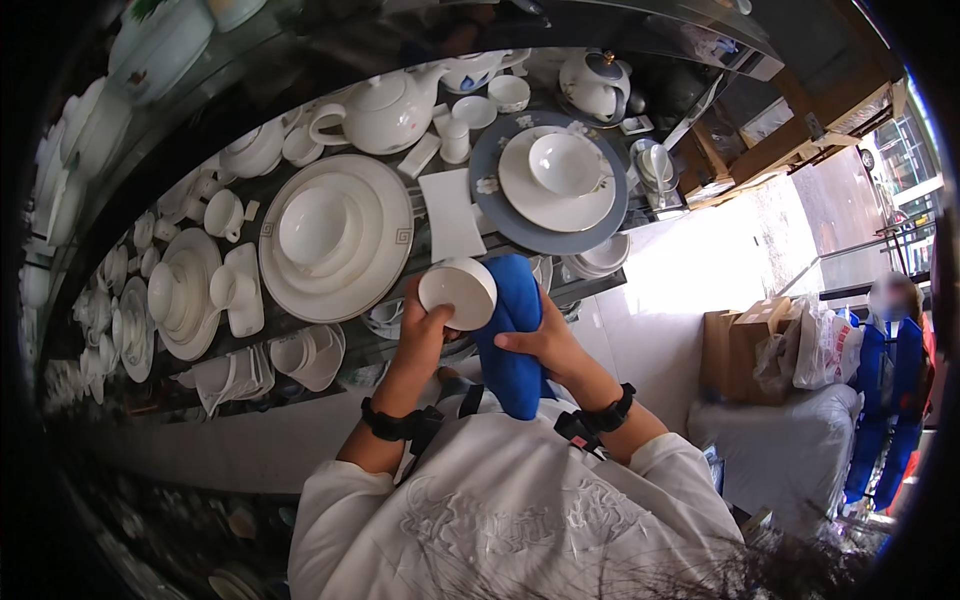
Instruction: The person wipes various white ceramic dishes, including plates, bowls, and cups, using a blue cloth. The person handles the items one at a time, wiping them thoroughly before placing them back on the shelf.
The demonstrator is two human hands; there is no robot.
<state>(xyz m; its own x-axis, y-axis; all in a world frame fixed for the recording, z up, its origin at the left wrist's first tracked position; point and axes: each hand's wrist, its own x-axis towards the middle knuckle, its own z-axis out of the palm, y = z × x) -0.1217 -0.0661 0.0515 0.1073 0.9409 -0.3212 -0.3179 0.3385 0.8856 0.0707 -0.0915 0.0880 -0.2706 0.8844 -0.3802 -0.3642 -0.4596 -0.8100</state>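
Note:
A small white bowl (pixel 455 290) is tilted in my left hand (pixel 424 322), the thumb over its rim and pressed inside. My right hand (pixel 550 342) grips a folded blue cloth (pixel 510 370), which hangs down toward my lap and lies against the bowl's right side. The fingers behind the cloth are hidden; the thumb shows across its front. Both hands are close together in front of my chest, just off the edge of a shelf of white tableware. The nearest piece beyond them is a white rectangular dish (pixel 450 215).
Stacked plates with a bowl on top (pixel 335 235) stand on the shelf ahead. Right of them is a blue-grey plate (pixel 490 210) under a white plate and bowl. Teapots (pixel 385 115) line the back. Cardboard boxes (pixel 740 340) and a blue chair (pixel 880 400) are at the right.

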